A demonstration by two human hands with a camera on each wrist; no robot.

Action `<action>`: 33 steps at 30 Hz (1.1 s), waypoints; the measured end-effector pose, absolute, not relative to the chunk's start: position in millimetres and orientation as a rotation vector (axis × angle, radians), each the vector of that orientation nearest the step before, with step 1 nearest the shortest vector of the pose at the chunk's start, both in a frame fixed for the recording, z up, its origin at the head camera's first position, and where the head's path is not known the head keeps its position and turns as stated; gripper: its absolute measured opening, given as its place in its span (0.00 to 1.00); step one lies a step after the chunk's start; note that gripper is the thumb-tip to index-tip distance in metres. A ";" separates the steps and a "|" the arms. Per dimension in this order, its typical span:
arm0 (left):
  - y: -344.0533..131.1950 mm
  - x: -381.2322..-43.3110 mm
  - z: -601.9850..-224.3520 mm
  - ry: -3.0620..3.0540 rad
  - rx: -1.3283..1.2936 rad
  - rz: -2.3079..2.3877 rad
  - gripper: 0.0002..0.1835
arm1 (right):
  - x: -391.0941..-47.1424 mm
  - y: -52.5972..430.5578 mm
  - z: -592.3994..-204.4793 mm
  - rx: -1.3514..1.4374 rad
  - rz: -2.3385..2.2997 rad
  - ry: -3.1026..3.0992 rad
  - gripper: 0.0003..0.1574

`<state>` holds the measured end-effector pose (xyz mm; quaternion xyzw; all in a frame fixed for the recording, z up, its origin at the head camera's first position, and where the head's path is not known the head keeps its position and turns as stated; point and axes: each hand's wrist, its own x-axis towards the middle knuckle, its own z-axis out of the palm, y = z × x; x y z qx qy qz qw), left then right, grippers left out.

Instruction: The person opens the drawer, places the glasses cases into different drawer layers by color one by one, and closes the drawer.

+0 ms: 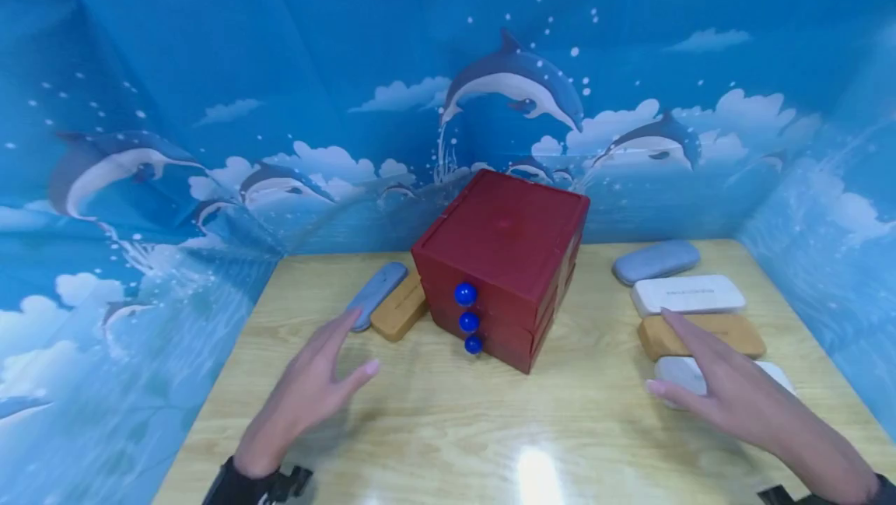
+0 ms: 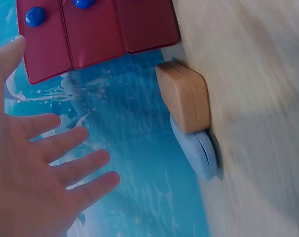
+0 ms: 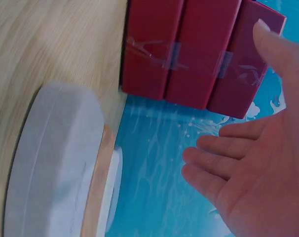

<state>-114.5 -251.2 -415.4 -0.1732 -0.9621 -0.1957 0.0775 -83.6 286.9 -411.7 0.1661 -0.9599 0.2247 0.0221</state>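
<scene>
A dark red box of stacked drawers [image 1: 500,236] stands at the table's back middle, turned at an angle, with three round blue knobs [image 1: 465,294] down its front. My left hand [image 1: 304,388] hovers at the left, fingers extended and holding nothing. Nearest it lie a blue-grey glasses case [image 1: 378,291] and a tan glasses case [image 1: 401,310], side by side against the box's left. Over at the right, my right hand [image 1: 738,400] is held above a row of glasses cases, its fingers straight and its palm bare. It partly hides the nearest, pale grey case [image 3: 53,163].
Beyond that pale case, the right-hand row continues with a tan case [image 1: 731,331], a white case [image 1: 689,294] and a blue-grey case [image 1: 658,261]. Dolphin-printed blue cloth [image 1: 350,22] walls in the back and sides of the wooden table [image 1: 448,427].
</scene>
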 end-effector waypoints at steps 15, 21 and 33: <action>-228.5 -139.7 -412.9 -2.796 -0.604 -1.127 0.39 | -92.7 266.6 -419.2 0.474 0.978 -2.892 0.47; -220.2 -150.9 -410.4 -2.704 -0.648 -1.399 0.36 | -97.1 253.3 -415.7 0.482 1.188 -2.872 0.46; -207.5 -173.1 -417.7 -2.573 -0.732 -1.634 0.33 | -111.2 222.6 -412.6 0.521 1.376 -2.813 0.44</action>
